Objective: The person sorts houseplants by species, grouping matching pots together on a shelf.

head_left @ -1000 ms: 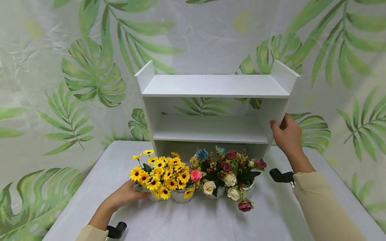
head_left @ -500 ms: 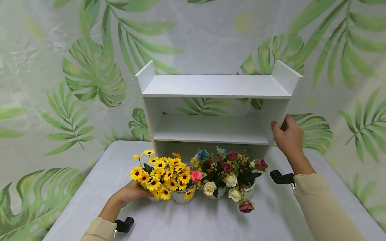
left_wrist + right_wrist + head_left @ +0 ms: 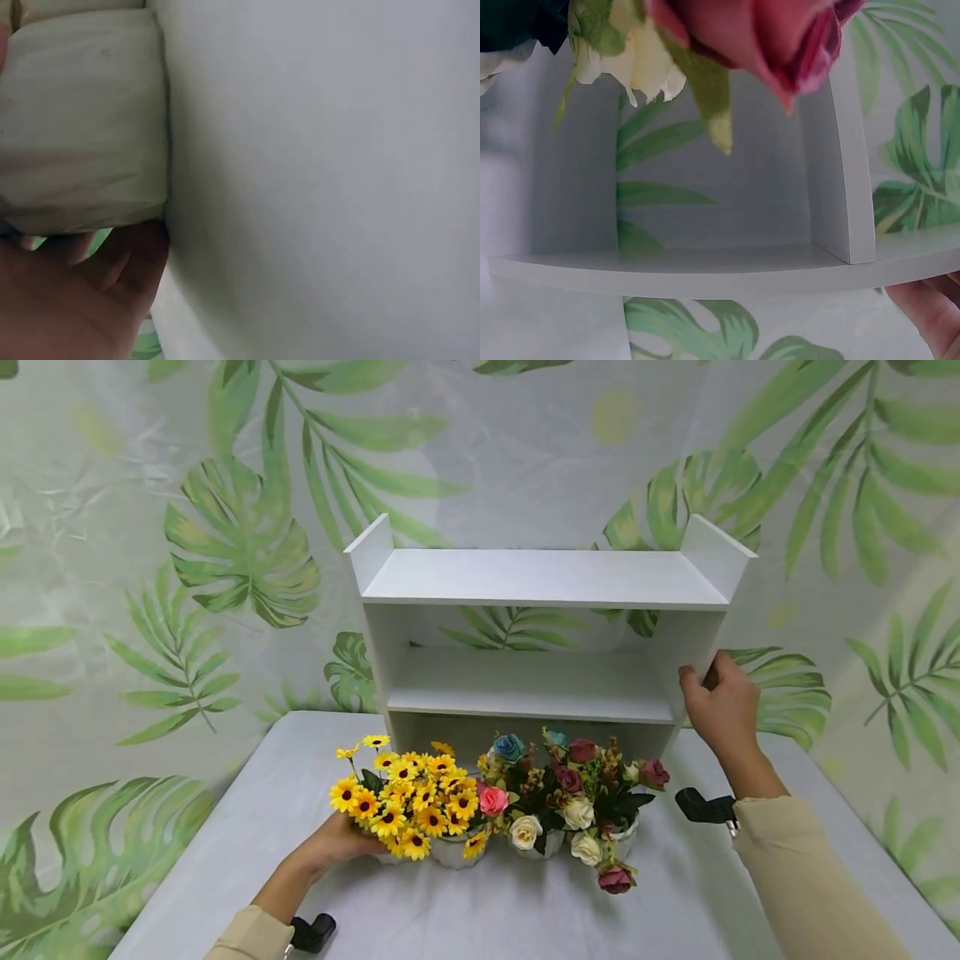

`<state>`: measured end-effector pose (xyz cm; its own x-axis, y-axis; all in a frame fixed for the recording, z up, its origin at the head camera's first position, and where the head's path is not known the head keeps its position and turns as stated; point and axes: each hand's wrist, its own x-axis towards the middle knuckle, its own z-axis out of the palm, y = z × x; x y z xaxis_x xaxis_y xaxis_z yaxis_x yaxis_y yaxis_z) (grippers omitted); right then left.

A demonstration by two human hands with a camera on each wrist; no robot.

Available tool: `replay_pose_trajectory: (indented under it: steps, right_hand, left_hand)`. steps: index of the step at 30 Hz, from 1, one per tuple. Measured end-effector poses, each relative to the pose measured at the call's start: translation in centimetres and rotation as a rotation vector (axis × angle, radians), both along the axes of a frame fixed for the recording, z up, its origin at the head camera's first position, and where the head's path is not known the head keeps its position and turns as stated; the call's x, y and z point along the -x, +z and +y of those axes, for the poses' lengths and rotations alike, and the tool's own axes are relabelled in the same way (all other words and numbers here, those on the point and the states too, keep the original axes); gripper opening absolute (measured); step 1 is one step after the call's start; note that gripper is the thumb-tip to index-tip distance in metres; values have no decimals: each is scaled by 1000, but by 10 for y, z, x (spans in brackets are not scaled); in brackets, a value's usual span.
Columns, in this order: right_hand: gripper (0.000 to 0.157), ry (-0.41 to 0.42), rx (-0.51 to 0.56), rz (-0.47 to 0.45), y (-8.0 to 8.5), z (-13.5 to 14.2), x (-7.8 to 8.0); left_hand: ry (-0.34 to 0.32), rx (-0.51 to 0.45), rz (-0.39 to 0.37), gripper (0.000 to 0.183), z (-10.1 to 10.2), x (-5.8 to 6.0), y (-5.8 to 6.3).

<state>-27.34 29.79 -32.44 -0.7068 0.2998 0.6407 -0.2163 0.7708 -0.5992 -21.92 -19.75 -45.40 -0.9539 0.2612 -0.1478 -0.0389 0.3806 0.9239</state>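
Note:
My left hand (image 3: 333, 845) holds the leftmost white flowerpot (image 3: 82, 120) low on its side, and its yellow daisy-like flowers (image 3: 390, 818) hide part of the fingers. In the left wrist view, fingers (image 3: 139, 259) curl against the pot's side near its base on the cloth. With thumb and fingers, my right hand (image 3: 726, 714) grips the edge of the right side panel of a white shelf unit (image 3: 555, 578). In the right wrist view, part of that hand (image 3: 930, 311) shows at the panel (image 3: 675, 281), with a dark pink rose (image 3: 757, 37) close to the camera.
Beside the held pot stands another white pot (image 3: 456, 853) of yellow flowers. Pots with cream roses (image 3: 525, 832) and dark red roses (image 3: 617, 881) follow to the right, before the shelf's lowest level. A white cloth (image 3: 487, 918) covers the table; a leaf-patterned backdrop (image 3: 247, 535) hangs behind.
My left hand has moved right and in against the leftmost pot, its fingers now mostly under the yellow flowers. The right hand keeps its grip on the shelf. The head view shifts slightly.

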Motion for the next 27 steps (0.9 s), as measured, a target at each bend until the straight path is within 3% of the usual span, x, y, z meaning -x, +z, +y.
replay_pose_trajectory:
  steps: [9, 18, 23, 27]
  right_hand:
    - [31, 7, 8, -1, -3, 1, -1]
    - [34, 29, 12, -21, -1, 1, -2]
    - [33, 29, 10, -21, 1, 1, -3]
    - [33, 34, 14, -13, 2, 0, -3]
  left_hand:
    - [20, -10, 72, 77, -3, -6, -1]
    - [190, 9, 69, 79, -13, -10, 10]
    - [248, -17, 97, 82, -17, -12, 28]
    - [260, -55, 143, 79, -22, -15, 61]
